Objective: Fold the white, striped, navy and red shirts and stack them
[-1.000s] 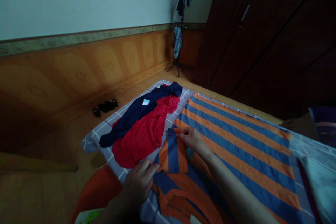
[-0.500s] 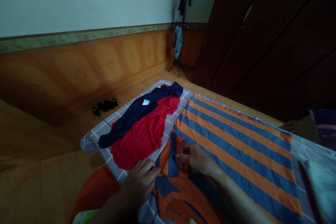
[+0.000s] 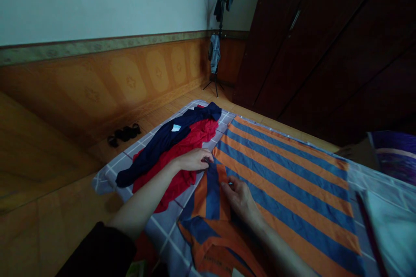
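Note:
An orange and blue striped T-shirt [image 3: 286, 173] lies spread over the checked sheet, its collar close to me. One of its sleeves [image 3: 212, 194] is laid out on the left side of the shirt. At the far corner of that sleeve, my left hand [image 3: 195, 159] pinches the cloth between thumb and fingers. My right hand [image 3: 242, 201] is closed on the sleeve's right edge, fingertips pressed together. Beneath my left forearm, a red garment [image 3: 175, 181] is partly hidden. A navy garment [image 3: 162, 143] with a pale label rests over it.
The grey checked sheet [image 3: 162, 236] covers the surface under the clothes. A pale, shiny item [image 3: 390, 225] lies at the right. Black sandals [image 3: 125, 134] are on the floor by the wall. A coat stand [image 3: 221, 26] and a dark wardrobe [image 3: 312, 52] stand behind.
My left hand has moved forward from the sleeve's near left side to its far corner. The sleeve is flatter and wider now. My right hand stays by the sleeve's right edge.

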### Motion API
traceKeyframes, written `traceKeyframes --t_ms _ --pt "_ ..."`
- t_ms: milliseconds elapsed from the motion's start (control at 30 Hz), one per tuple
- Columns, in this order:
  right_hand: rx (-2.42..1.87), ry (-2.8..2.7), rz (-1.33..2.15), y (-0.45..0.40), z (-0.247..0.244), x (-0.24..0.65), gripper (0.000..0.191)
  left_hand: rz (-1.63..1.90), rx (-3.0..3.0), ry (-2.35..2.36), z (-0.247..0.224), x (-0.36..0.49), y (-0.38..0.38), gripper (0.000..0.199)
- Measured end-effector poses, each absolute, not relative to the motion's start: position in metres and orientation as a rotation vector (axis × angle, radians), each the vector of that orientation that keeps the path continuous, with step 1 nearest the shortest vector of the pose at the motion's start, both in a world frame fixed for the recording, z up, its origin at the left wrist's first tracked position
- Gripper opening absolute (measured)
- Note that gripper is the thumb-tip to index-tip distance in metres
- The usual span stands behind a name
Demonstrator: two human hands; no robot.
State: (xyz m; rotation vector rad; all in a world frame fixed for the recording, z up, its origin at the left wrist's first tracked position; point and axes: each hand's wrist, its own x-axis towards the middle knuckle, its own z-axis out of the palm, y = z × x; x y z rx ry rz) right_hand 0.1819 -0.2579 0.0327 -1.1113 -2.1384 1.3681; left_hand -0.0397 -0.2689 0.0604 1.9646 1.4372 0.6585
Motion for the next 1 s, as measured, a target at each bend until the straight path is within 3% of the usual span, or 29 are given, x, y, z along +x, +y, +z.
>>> traceKeyframes --t_ms 133,367,767,1000 --pt "-1.115 -2.077 1.465 -0.257 0.027 0.185 0.029 0.747 1.776 1.268 0.054 -0.047 -0.265 0.008" --pt "-1.034 -2.023 1.934 -0.249 0.039 0.193 0.030 0.857 1.408 1.166 0.042 -0.050 -0.268 0.015" --pt "-1.081 -1.989 2.053 -0.247 0.035 0.194 0.034 0.844 1.359 1.102 0.042 -0.041 -0.263 0.014" --pt "-1.003 -2.152 2.137 -0.243 0.040 0.200 0.034 0.777 1.554 1.338 0.040 -0.036 -0.262 0.012"
